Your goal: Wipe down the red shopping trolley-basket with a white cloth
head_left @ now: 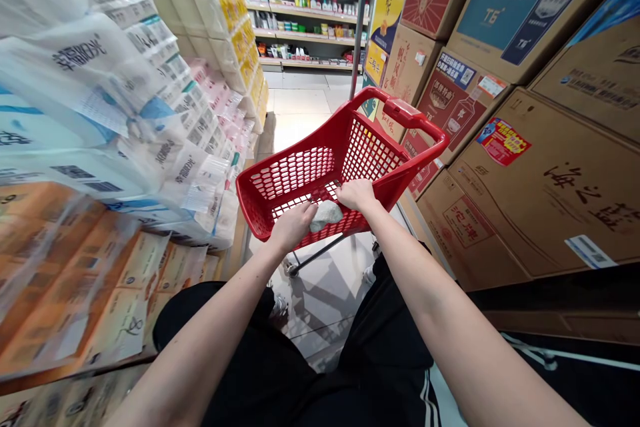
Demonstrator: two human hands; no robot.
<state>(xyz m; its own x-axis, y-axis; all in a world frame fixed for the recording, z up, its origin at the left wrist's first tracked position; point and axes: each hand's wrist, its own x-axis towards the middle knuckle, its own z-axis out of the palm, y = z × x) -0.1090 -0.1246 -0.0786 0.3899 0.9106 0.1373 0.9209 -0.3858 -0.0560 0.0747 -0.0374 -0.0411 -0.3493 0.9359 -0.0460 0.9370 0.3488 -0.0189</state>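
Nearest the camera, the left forearm [220, 327] and right forearm [440, 307] reach forward above black shorts [385, 340] with white side stripes. The left hand [295, 227] and right hand [356, 195] sit close together with their backs upward, curled and not spread. The fingers are largely out of sight, so I cannot tell whether either hand is pinching anything.

A pale crumpled bundle [326, 215] of undetermined material lies between the 2 hands, at the near part of a red plastic shopping basket [370, 153]. Whether it rests inside the basket or on its near rim cannot be confirmed. The basket's far rim carries a red handle [407, 110]. A small wheel [291, 268] shows below the basket, and a metal pole [357, 33] rises beyond it.

To the left, plastic-wrapped paper packs [150, 100] stand in high stacks. To the right, printed cardboard cartons [545, 173] are stacked along the aisle. Tiled floor [295, 107] runs ahead between them to stocked shelves [305, 13] at the far end.
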